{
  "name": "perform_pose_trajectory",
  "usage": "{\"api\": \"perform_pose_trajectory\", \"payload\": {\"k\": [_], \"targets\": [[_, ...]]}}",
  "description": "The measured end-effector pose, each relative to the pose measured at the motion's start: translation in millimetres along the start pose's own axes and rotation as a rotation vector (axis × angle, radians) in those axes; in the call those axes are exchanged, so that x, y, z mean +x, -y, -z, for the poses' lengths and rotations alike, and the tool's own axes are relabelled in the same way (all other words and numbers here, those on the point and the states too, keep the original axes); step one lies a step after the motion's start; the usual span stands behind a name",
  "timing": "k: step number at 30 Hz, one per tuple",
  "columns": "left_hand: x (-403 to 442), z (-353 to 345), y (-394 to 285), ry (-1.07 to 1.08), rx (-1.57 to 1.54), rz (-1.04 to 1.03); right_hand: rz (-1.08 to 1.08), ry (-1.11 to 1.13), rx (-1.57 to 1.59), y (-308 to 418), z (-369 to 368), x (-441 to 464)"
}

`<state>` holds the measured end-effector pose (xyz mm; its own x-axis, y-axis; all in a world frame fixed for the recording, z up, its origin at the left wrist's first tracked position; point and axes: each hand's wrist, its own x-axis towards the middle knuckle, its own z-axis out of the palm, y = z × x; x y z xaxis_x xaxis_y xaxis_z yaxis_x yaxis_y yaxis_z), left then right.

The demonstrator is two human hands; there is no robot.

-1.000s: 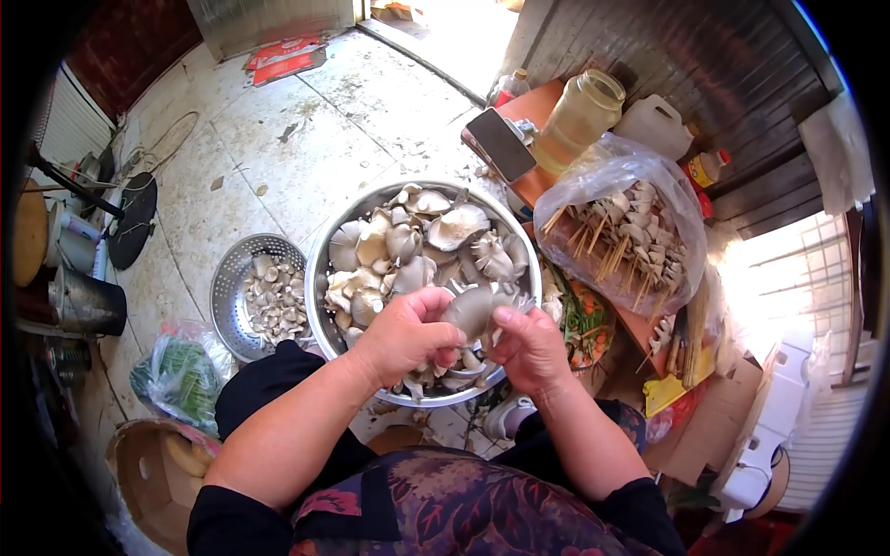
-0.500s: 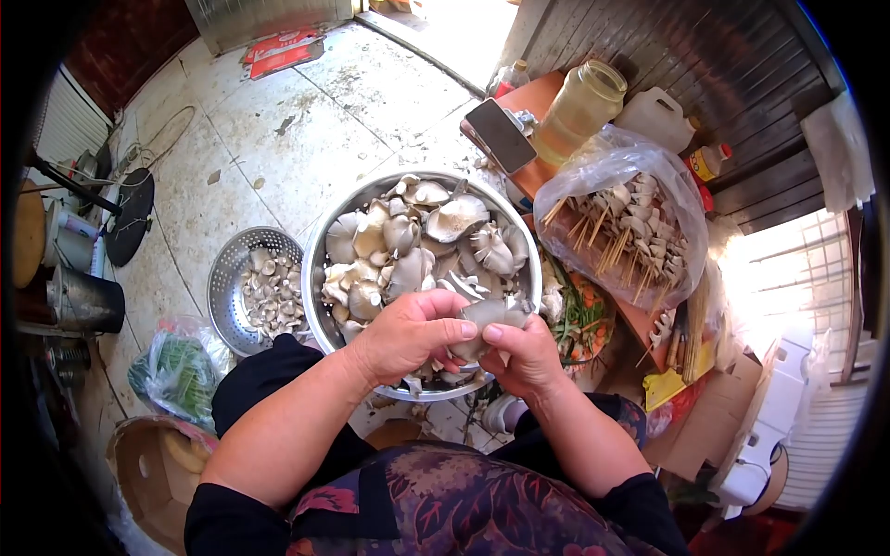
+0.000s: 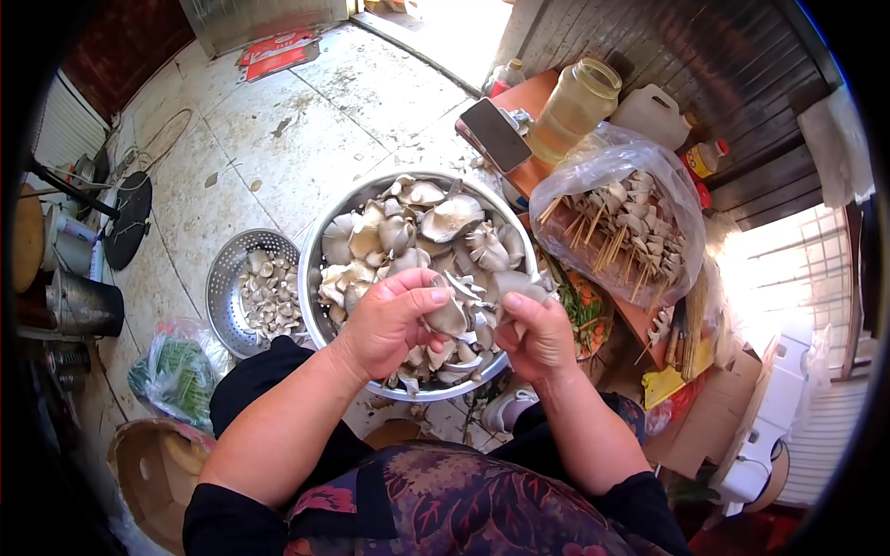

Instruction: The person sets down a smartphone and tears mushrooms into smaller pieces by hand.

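Note:
Over the near part of a large metal bowl (image 3: 320, 320), my left hand (image 3: 394, 320) pinches a piece of grey oyster mushroom (image 3: 448, 318) between thumb and fingers. My right hand (image 3: 540, 335) is closed on another oyster mushroom piece (image 3: 519, 287), a short gap to the right. Grey and cream oyster mushrooms (image 3: 451, 218) fill the bowl beneath both hands. Left of the bowl stands a perforated metal colander (image 3: 222, 278) with small mushroom pieces (image 3: 269, 292) inside.
At right, a clear plastic bag (image 3: 579, 162) holds skewered mushrooms (image 3: 635, 222) on a low wooden table (image 3: 528, 176). A phone (image 3: 493, 134), a large jar (image 3: 575, 107) and a white jug (image 3: 654, 116) stand there too. Bagged greens (image 3: 176, 371) and a cardboard box (image 3: 148, 482) lie at left.
My hands have moved apart. The mushroom they held together is now in two pieces, one in each hand.

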<state>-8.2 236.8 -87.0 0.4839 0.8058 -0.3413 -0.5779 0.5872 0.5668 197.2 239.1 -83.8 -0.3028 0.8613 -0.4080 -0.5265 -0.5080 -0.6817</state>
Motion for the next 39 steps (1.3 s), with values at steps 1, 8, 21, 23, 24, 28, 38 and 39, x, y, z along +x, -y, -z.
{"api": "perform_pose_trajectory", "payload": {"k": [1,8,21,23,24,28,38,39], "targets": [[1.0,0.8,-2.1,-0.084,0.015,0.003,0.025,-0.167,-0.207,1.0,-2.8,0.1],[2.5,-0.9,-6.1,-0.244,0.243,-0.018,0.055,-0.093,-0.768,-12.8,3.0,2.9],[0.5,-15.2,-3.3,-0.247,0.419,0.026,0.026,-0.01,-0.494,-8.4,-8.1,-4.7],[-0.1,-17.4,-1.1,-0.283,0.382,0.012,0.03,-0.029,-0.444,-11.9,-8.4,-5.4],[-0.1,-17.8,0.2,-0.283,0.382,0.013,0.039,-0.045,-0.424,-13.8,-8.3,-5.8],[0.7,-15.5,6.2,-0.293,0.279,-0.038,0.048,-0.066,-0.347,-18.2,-8.2,-5.8],[0.4,-2.0,3.2,-0.331,0.305,-0.128,0.094,-0.177,-0.184,-7.4,-2.1,0.9],[-0.8,2.2,-0.6,-0.332,0.308,-0.128,0.094,-0.176,-0.181,-7.6,-2.3,1.3]]}}
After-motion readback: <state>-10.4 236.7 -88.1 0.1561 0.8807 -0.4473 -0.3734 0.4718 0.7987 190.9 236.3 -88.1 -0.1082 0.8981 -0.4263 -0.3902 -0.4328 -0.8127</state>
